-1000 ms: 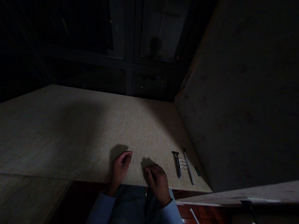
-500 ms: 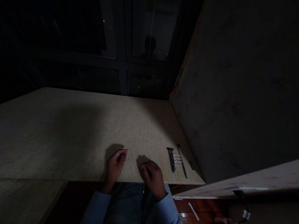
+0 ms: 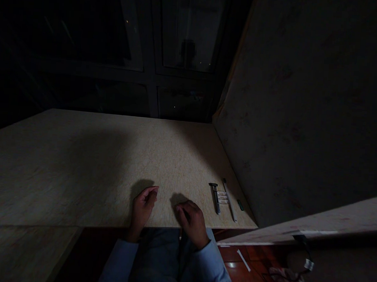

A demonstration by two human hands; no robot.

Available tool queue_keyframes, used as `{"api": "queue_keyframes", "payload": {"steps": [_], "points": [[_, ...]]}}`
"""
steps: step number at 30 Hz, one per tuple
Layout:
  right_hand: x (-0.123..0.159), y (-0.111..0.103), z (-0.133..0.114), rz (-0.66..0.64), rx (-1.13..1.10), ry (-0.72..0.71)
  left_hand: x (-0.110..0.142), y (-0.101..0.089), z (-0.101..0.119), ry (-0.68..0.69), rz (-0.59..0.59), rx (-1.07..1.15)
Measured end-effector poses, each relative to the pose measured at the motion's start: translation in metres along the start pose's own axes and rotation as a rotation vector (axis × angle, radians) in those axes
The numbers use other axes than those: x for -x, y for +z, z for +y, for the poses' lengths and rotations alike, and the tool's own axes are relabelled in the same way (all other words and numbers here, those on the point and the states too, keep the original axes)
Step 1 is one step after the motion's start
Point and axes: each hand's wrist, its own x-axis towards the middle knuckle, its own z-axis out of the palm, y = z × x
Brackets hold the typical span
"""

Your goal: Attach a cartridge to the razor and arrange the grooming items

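My left hand [image 3: 143,206] rests on the front part of the pale marbled tabletop [image 3: 162,156], fingers curled and thumb close to them; nothing shows in it. Beside it, a short gap away, my right hand [image 3: 191,220] lies at the front edge, loosely closed, with nothing visible inside. To the right of my right hand is a razor [image 3: 216,201] with a dark head. A toothbrush [image 3: 231,204] with a pale handle lies further right. Between these two sit several small pale pieces [image 3: 222,197], too dim to name. Neither hand touches any of them.
A small dark green piece [image 3: 240,204] lies near the right wall [image 3: 290,121]. Dark windows [image 3: 188,31] stand behind the table. Below on the reddish floor are a white strip [image 3: 243,260], a dark cable [image 3: 303,248] and a crumpled cloth-like thing [image 3: 285,276].
The view has shifted slightly, so the table things appear a little higher and further left. Both hands keep nearly the same pose and place on the table.
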Motion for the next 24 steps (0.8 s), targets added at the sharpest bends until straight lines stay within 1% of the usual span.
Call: {"api": "queue_keyframes", "payload": {"steps": [6,12,17,24], "points": [[0.0003,-0.0001,0.0003,-0.008,0.007,0.011,-0.0003,0.0002,0.0011,0.000,0.000,-0.002],[0.0002,0.0009,0.0020,0.000,0.003,-0.009,0.0003,0.0004,0.0020,-0.005,-0.007,0.011],[0.0010,0.0002,0.0019,-0.020,0.017,0.019,0.0016,0.0016,0.0024,0.001,0.006,0.026],[0.0000,-0.0013,-0.0005,-0.025,0.002,0.019,0.0015,0.0006,0.0037,-0.007,0.000,-0.007]]}}
